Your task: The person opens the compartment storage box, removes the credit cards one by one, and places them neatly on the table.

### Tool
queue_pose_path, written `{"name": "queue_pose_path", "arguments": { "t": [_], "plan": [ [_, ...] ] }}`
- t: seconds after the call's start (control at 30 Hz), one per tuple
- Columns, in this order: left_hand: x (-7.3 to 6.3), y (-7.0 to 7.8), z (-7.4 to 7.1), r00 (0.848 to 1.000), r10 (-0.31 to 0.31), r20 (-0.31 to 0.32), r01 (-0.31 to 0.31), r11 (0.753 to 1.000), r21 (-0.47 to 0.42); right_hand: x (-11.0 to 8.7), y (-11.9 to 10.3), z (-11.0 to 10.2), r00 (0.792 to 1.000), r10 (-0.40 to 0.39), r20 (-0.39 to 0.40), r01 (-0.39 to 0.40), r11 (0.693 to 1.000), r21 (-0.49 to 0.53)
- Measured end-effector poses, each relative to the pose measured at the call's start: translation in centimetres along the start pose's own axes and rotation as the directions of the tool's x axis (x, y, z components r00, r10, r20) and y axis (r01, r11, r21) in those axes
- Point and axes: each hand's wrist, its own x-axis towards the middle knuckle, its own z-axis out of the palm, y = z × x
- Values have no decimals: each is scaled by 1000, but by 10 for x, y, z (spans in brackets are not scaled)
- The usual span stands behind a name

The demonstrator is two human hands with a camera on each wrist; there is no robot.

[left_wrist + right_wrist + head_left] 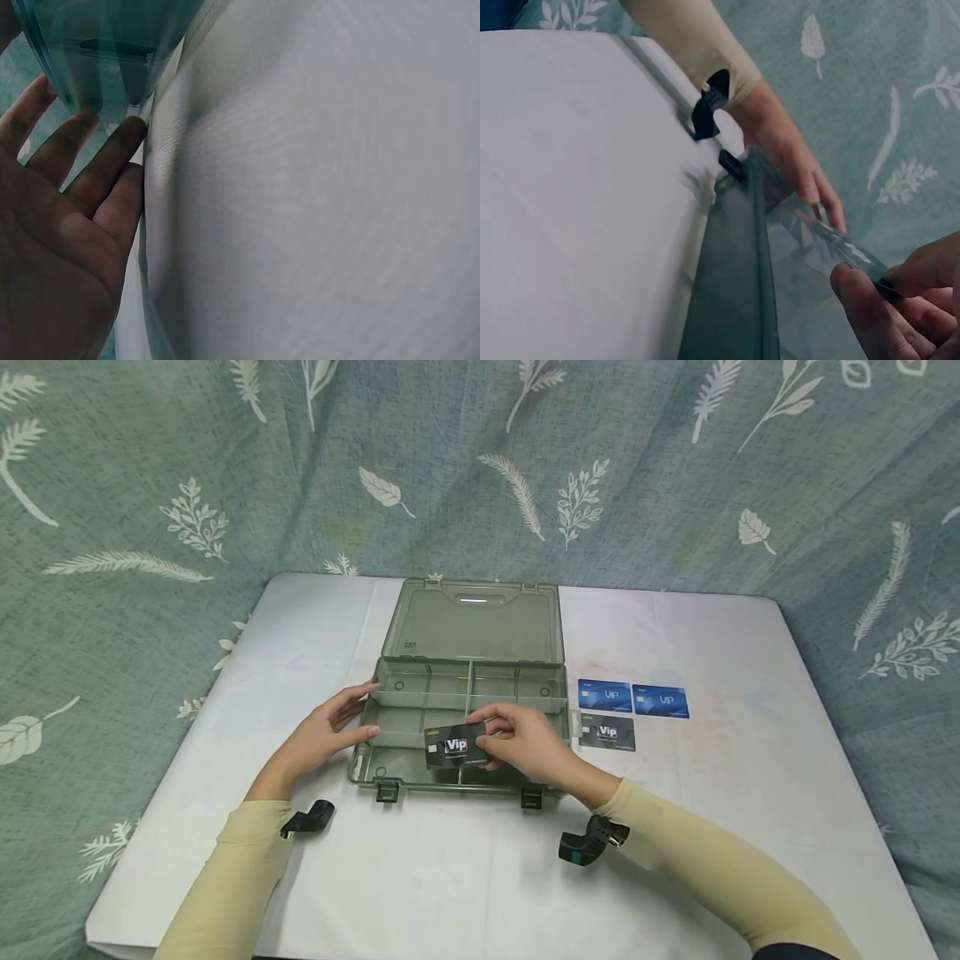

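Note:
A black "Vip" card (450, 747) is pinched between the thumb and fingers of my right hand (521, 739), over the front part of a green translucent box (420, 764). In the right wrist view the card (855, 253) shows nearly edge-on above the box wall. My left hand (333, 731) rests at the box's left side, fingers fairly straight, thumb at the rim. The left wrist view has the left fingertips (131, 131) against the box side. Dividers split the box into several compartments, and its lid (472, 622) lies folded back behind it.
Right of the box lie two blue VIP cards (604, 695) side by side, with another black card (607, 732) below them. Two latches (387, 792) jut from the box's front edge. A white cloth covers the table (465, 877); a leaf-patterned curtain (450, 460) hangs behind.

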Motion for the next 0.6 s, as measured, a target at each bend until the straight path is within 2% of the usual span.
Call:
{"name": "queue_pose_path", "arguments": {
  "t": [0.6],
  "plan": [
    [-1,1,0,1000,-6,1,6,1000,-2,-16,9,-35,998,-15,-68,16,1000,11]
  ]
}}
